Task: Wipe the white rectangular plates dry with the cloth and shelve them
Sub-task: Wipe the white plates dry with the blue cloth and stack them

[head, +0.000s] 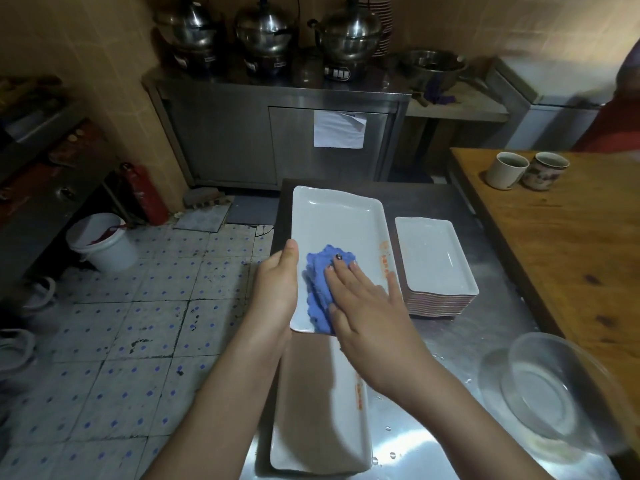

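Note:
My left hand (pixel 278 285) grips the left edge of a long white rectangular plate (pixel 341 223), thumb on its rim, holding it above the steel counter. My right hand (pixel 367 310) lies flat with straight fingers on a blue cloth (pixel 320 282), pressing it onto the near end of that plate. Another long white plate (pixel 318 424) lies on the counter below my arms. A stack of smaller white rectangular plates (pixel 434 261) stands to the right.
A clear glass bowl (pixel 550 386) sits on the steel counter (pixel 467 348) at the right. Two cups (pixel 507 169) stand on the wooden table (pixel 571 244). A white bucket (pixel 102 242) and a red extinguisher (pixel 143 194) stand on the tiled floor at left.

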A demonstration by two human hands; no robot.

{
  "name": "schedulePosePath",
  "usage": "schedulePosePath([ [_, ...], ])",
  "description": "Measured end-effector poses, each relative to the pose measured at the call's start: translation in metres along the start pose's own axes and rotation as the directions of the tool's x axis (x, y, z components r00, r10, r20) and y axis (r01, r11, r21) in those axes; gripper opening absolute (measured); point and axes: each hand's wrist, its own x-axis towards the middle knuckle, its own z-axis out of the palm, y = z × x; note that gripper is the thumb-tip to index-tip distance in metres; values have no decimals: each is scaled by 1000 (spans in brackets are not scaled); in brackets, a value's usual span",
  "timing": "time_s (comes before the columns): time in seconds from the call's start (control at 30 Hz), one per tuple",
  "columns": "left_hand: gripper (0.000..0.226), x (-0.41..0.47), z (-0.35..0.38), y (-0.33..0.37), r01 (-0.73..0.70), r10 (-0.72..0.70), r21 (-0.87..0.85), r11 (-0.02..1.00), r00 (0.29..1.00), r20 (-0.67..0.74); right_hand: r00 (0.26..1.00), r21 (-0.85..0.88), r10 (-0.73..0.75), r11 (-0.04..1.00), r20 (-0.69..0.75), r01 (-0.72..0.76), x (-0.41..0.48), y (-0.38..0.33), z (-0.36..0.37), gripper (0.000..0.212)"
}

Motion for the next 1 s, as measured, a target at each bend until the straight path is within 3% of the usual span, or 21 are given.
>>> schedulePosePath([
  [0.07, 35, -1, 0, 2, -10, 10, 20, 1000, 1000, -3, 999, -54, 30, 998, -15, -30, -2, 10, 2, 86],
  [0.23, 37, 3, -2, -1, 35, -35, 54, 998, 999, -7, 995, -120, 94, 989, 18, -91, 8, 33, -4, 53],
  [0.43, 34, -1, -1, -5, 80, -81, 81, 994, 997, 7, 990, -86, 130, 988, 49, -125, 37, 45, -7, 49],
  [0.77, 37, -10, -7, -7, 81, -81, 77, 994, 997, -1, 991, 0, -110, 994, 82, 110, 9, 19, 4, 53],
  [0.87, 39, -15, -2, -8, 66, -66, 77, 995, 998, -1, 988, 75, -121, 991, 97, 114, 11, 15, 7, 53],
  [1.0, 36, -18, 6, -10, 34, -33, 97, 995, 999, -8, 997, -89, -56, 995, -55, 51, 33, 23, 11, 68],
])
